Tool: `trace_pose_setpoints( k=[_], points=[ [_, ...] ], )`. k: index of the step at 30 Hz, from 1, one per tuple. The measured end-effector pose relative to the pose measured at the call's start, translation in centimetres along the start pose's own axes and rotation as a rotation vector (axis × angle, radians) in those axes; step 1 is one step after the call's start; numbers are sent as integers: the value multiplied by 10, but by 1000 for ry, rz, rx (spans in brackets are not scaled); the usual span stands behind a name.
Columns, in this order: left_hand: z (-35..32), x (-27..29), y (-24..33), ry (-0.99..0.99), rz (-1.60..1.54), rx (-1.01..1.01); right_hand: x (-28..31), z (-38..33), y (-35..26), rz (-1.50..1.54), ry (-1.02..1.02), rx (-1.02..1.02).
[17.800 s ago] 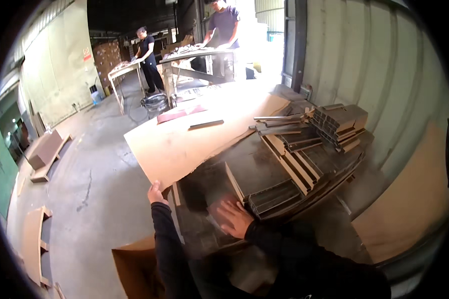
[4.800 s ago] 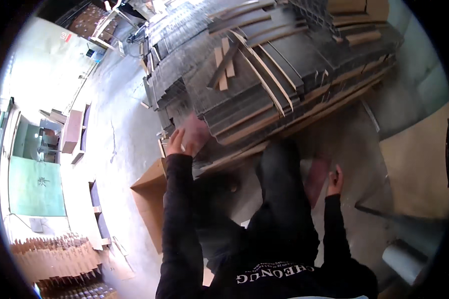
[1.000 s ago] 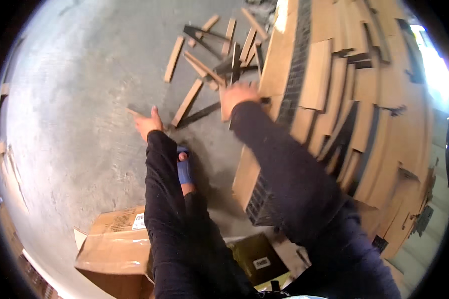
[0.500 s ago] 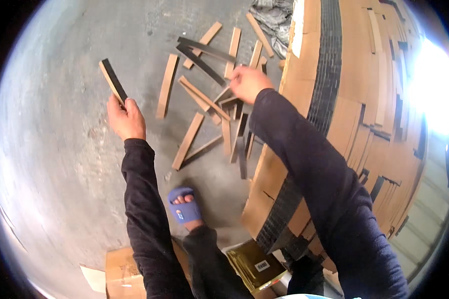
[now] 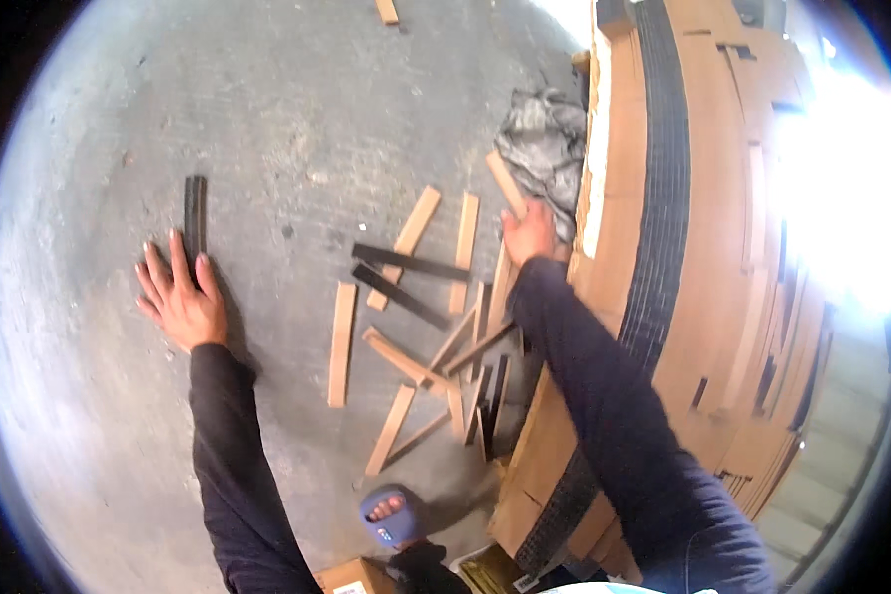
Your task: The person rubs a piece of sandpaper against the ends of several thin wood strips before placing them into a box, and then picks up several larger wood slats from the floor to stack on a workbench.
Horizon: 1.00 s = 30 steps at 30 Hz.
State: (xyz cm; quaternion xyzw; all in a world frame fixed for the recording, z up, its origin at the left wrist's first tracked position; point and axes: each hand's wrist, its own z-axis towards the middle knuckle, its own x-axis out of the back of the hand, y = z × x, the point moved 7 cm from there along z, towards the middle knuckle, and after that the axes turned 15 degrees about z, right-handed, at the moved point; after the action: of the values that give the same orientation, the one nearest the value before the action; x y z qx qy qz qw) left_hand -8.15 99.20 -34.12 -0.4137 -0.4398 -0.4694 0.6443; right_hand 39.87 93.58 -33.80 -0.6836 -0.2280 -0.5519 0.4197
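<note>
On the left, my left hand (image 5: 190, 305) is open with its fingers spread. Its fingertips lie beside the near end of a black strip (image 5: 196, 213) on the floor. Further right, my right hand (image 5: 531, 234) is closed on the near end of a tan cardboard strip (image 5: 505, 181), whose far end points away from me. Between my hands lies a loose scatter of tan and dark strips, some crossing one another. Among them are a tan strip (image 5: 342, 344) nearest my left hand and a black strip (image 5: 411, 260) lying across two others.
A tall stack of brown cardboard (image 5: 619, 139) with a black band (image 5: 663, 188) runs along my right. Crumpled grey sheeting (image 5: 544, 134) lies against it. My foot in a blue slipper (image 5: 388, 517) and a cardboard box (image 5: 356, 574) are near me. Another tan piece (image 5: 387, 12) lies far off.
My left hand has let go of the strip it held, which now lies on the floor. My right hand has moved outward to a tan strip beside the grey sheeting. The view has shifted forward.
</note>
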Motion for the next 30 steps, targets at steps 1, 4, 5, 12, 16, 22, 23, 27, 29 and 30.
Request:
trace_pose_setpoints(
  k=[1,4,5,12,16,22,23,27,29,30],
  points=[
    [1,2,3,-7,-13,-6,3,-12,-10,-5,3,47],
    [1,1,10,-62,-35,-11,11,5,-67,211,84,313],
    [5,3,7,-60,-42,1,15,14,-98,331,116,433],
    [11,7,6,-128,-66,3,-15,162,-294,416,-16,438],
    [12,7,7,-195,-84,10,-67,171,-307,321,56,627],
    [9,2,2,-207,-73,11,-89,164,-285,454,-62,685],
    [12,4,6,-188,-85,11,-81,166,-273,375,29,640],
    [7,2,6,-124,-76,-2,-58,122,-236,362,-112,328],
    [5,-1,14,-59,-101,-14,-32,94,-193,435,66,451],
    [5,-1,13,-22,-100,-14,-17,75,-174,477,151,519]
  ],
)
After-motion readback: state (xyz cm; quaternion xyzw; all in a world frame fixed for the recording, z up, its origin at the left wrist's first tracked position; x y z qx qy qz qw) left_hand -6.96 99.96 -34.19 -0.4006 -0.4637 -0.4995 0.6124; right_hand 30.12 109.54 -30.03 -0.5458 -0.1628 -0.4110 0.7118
